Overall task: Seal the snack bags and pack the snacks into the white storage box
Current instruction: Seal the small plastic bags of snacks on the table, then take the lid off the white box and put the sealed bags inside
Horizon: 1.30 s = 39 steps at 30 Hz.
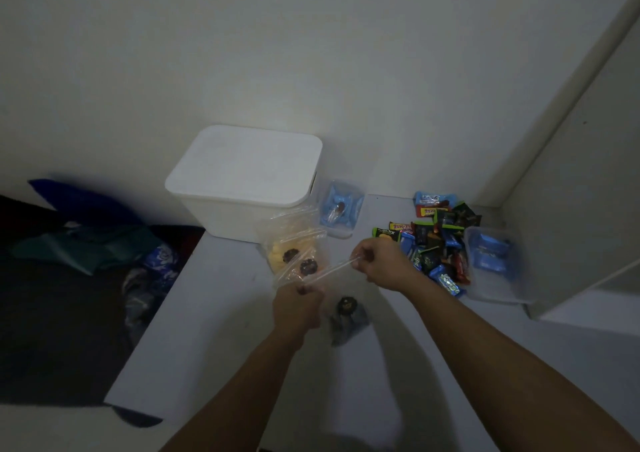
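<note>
Centre of frame: left hand and right hand each pinch one end of the top strip of a clear plastic zip bag, fingers closed tight on it, strip stretched taut between them; the bag hangs below and looks blurred, with a dark round snack low inside. Sealing step seems in progress, closure state too blurry to tell. Behind the hands lie clear plastic bags of yellow and dark cookies on the pale grey tabletop, touching the front of the white plastic storage box, upper centre, lid on. Risks: pulling the ends apart rather than pressing along the strip may leave the zip partly open, so contents spill when packed; the box lid is shut, so nothing can go in until it is lifted off. Heap of small coloured wrapped snacks at right sits just beside the right wrist, easy to scatter. Two clear plastic tubs with blue packets, one by the box, one at far right. Dim light makes seal checking hard.
</note>
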{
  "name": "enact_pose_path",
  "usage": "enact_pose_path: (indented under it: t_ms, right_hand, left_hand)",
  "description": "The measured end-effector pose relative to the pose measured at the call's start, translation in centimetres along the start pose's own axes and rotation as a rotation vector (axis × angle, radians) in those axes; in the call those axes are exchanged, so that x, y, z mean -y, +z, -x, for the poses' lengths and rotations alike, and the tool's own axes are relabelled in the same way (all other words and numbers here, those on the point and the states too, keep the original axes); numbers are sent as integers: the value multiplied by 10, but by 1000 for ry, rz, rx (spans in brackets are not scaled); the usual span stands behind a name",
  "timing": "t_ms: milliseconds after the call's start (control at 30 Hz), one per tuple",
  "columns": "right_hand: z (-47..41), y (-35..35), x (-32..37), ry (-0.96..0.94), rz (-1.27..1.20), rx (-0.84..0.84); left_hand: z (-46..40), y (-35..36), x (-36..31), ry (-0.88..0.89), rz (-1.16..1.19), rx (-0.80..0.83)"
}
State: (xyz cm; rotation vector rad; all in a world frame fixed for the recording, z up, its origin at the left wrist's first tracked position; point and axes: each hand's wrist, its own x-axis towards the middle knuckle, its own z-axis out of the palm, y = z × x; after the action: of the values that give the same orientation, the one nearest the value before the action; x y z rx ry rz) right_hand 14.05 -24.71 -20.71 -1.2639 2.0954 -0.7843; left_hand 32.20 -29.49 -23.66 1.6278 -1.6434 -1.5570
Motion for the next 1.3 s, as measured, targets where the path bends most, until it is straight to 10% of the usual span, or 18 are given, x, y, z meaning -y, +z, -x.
enact_pose_path:
  t_ms: [833,1300]
  right_hand:
    - [-129,4,117,187,0,-331]
    - [-200,2,158,389,206,-319]
  left_hand:
    - [-160,-196,-114,266,-97,-346]
    - [-266,-254,-152,237,-444,-184]
